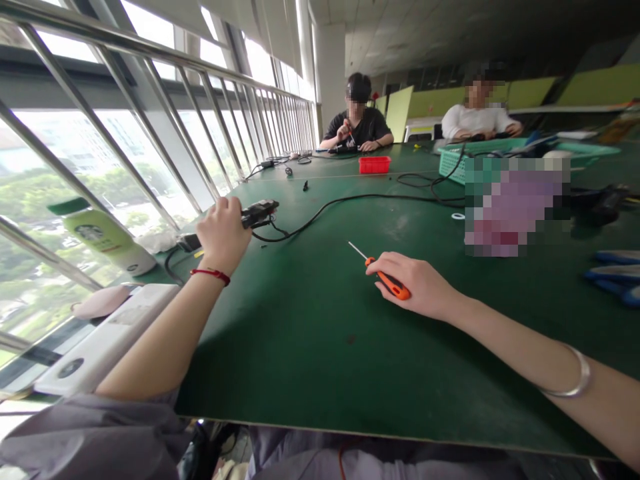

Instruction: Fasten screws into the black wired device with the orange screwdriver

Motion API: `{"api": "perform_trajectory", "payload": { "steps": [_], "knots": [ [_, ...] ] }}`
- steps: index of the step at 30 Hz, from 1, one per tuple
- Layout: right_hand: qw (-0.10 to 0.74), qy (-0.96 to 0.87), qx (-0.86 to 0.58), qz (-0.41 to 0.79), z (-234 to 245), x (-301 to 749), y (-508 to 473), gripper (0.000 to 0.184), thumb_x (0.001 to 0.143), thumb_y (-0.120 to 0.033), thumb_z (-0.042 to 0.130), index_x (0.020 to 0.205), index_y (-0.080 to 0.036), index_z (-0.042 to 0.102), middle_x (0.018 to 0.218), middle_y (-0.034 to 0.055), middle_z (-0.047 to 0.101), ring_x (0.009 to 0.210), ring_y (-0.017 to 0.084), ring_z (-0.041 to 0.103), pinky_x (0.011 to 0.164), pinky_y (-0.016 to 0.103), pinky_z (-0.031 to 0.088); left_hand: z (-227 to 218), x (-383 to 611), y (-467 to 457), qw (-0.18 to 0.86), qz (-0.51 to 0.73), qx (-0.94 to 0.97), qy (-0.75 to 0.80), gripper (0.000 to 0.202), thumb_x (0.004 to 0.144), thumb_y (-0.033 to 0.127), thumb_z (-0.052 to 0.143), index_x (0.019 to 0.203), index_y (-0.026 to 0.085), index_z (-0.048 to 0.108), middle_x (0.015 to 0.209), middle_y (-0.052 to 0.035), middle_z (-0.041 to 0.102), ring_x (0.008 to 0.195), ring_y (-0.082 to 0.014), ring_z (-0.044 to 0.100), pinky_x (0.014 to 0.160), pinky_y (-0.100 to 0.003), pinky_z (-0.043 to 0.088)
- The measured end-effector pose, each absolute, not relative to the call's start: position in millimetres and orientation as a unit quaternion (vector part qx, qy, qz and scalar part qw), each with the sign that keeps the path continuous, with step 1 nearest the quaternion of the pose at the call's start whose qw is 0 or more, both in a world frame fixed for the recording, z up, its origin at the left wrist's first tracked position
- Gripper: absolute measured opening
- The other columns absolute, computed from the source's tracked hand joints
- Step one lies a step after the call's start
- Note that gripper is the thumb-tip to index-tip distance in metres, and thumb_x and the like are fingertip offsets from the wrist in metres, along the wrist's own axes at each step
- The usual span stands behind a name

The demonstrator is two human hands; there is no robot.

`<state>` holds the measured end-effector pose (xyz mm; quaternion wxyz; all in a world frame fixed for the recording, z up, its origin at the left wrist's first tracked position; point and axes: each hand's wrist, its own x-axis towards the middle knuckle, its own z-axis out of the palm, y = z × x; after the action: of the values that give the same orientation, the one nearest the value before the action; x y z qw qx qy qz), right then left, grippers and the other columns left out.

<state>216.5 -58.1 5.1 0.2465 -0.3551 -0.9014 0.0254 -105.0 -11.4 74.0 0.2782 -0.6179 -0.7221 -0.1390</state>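
My left hand (224,230) is closed around a black corded device (260,212), a small handheld-looking unit whose exact kind I cannot make out. Its far end sticks out past my fingers to the right, and thin wires hang below it. My right hand (417,283) holds a screwdriver (395,285) with an orange and black handle over the middle of the green table (310,333). The screwdriver's thin metal shaft points to the upper left, apart from the device. A black cable (340,199) runs from near the device across the table to the right.
A green bottle (103,237) and a white box (107,340) are at the left by the railing. Farther back stand a red tray (375,165) and a turquoise basket (453,165). Blue-handled tools (617,275) lie at the right. Two people sit across the table.
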Motion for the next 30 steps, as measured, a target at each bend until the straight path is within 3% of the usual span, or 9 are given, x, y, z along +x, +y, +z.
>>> {"api": "perform_trajectory", "payload": {
  "steps": [4, 8, 13, 17, 22, 25, 30],
  "knots": [
    [0.352, -0.849, -0.394, 0.006, 4, 219, -55, 0.027, 0.08, -0.014, 0.049, 0.106, -0.021, 0.05, 0.103, 0.0064, 0.057, 0.087, 0.018, 0.06, 0.079, 0.033, 0.051, 47, -65, -11, 0.289, -0.17, -0.736, -0.587, 0.032, 0.082, 0.025, 0.049, 0.112, 0.014, 0.05, 0.105, -0.0136, 0.059, 0.098, -0.0286, 0.057, 0.075, -0.035, 0.044],
    [0.444, -0.793, -0.416, -0.025, 7, 221, -55, 0.029, 0.081, -0.018, 0.051, 0.11, -0.022, 0.047, 0.105, 0.0079, 0.057, 0.096, 0.021, 0.058, 0.086, 0.036, 0.048, 16, -22, -18, 0.17, -0.241, -0.852, -0.434, 0.053, 0.085, 0.041, 0.053, 0.128, 0.015, 0.035, 0.101, -0.0069, 0.064, 0.086, -0.0204, 0.063, 0.072, -0.029, 0.046],
    [0.453, -0.789, -0.415, 0.017, 7, 222, -53, 0.027, 0.081, -0.02, 0.053, 0.107, -0.024, 0.048, 0.105, 0.0055, 0.061, 0.095, 0.021, 0.06, 0.086, 0.035, 0.047, 5, -1, -23, 0.145, -0.23, -0.918, -0.29, 0.046, 0.087, 0.052, 0.047, 0.116, 0.017, 0.045, 0.097, -0.0055, 0.065, 0.089, -0.0194, 0.062, 0.088, -0.033, 0.044],
    [0.37, -0.814, -0.44, 0.088, 0, 223, -47, 0.03, 0.079, -0.025, 0.056, 0.107, -0.025, 0.048, 0.108, 0.004, 0.061, 0.094, 0.021, 0.061, 0.085, 0.038, 0.048, 10, -11, -11, 0.215, -0.232, -0.89, -0.328, 0.042, 0.09, 0.043, 0.045, 0.121, 0.013, 0.046, 0.113, -0.0106, 0.061, 0.103, -0.0225, 0.056, 0.098, -0.036, 0.037],
    [0.312, -0.813, -0.481, 0.103, -2, 223, -45, 0.044, 0.073, -0.033, 0.063, 0.112, -0.024, 0.045, 0.113, 0.0065, 0.059, 0.092, 0.023, 0.062, 0.077, 0.038, 0.051, 19, -63, 19, 0.217, -0.209, -0.827, -0.475, 0.035, 0.09, 0.021, 0.035, 0.121, 0.017, 0.05, 0.124, -0.0094, 0.055, 0.112, -0.0232, 0.05, 0.098, -0.037, 0.035],
    [0.307, -0.82, -0.473, 0.093, -3, 222, -45, 0.044, 0.072, -0.033, 0.063, 0.111, -0.025, 0.046, 0.114, 0.0063, 0.059, 0.09, 0.023, 0.063, 0.077, 0.038, 0.051, 20, -111, 34, 0.193, -0.19, -0.761, -0.59, 0.049, 0.078, 0.006, 0.032, 0.12, 0.019, 0.054, 0.124, -0.0079, 0.056, 0.113, -0.0232, 0.05, 0.097, -0.036, 0.036],
    [0.296, -0.816, -0.494, 0.058, -2, 221, -46, 0.036, 0.074, -0.031, 0.06, 0.107, -0.023, 0.047, 0.112, 0.0073, 0.059, 0.089, 0.023, 0.062, 0.073, 0.036, 0.051, 11, -163, 50, 0.095, -0.12, -0.726, -0.67, 0.064, 0.07, 0.003, 0.034, 0.131, 0.014, 0.048, 0.136, -0.0079, 0.048, 0.119, -0.0204, 0.046, 0.102, -0.03, 0.034]
  ]
}}
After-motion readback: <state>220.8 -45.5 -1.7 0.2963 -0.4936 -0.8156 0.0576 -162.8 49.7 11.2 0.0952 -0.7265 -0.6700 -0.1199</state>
